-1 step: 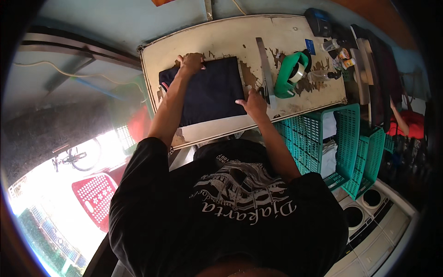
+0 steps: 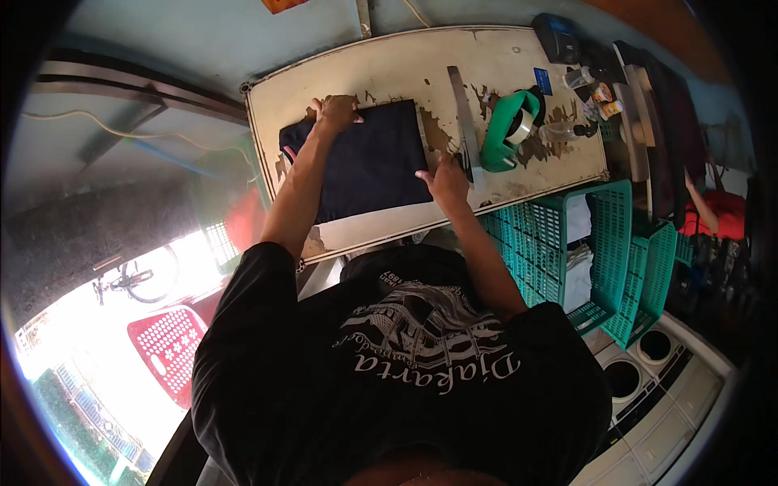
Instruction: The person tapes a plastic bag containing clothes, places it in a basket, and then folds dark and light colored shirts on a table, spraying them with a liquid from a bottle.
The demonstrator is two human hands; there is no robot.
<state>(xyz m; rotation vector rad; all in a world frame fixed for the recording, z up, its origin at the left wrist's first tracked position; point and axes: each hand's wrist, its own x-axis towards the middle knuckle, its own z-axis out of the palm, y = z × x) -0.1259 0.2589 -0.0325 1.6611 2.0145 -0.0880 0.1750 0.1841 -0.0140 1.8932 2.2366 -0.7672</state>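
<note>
A dark navy folded cloth [image 2: 374,158] lies flat on the worn cream table. My left hand [image 2: 336,112] rests at its far edge, left of the middle, with the fingers apart; the left forearm crosses over the cloth's left part. Beside the right edge is my right hand [image 2: 447,178], thumb at the cloth's side and fingers spread toward the tabletop. Just past that hand lies a long metal ruler [image 2: 465,121]. A green tape dispenser [image 2: 498,136] holding a roll of clear tape stands right of the ruler.
The table [image 2: 324,77] has peeling patches. Small bottles [image 2: 601,93] and a clear spray bottle [image 2: 559,132] are at its right end. Green crates [image 2: 612,243] with white cloth inside stand at the near right, close to white machines [image 2: 648,381]. Another person's arm [image 2: 703,206] shows far right.
</note>
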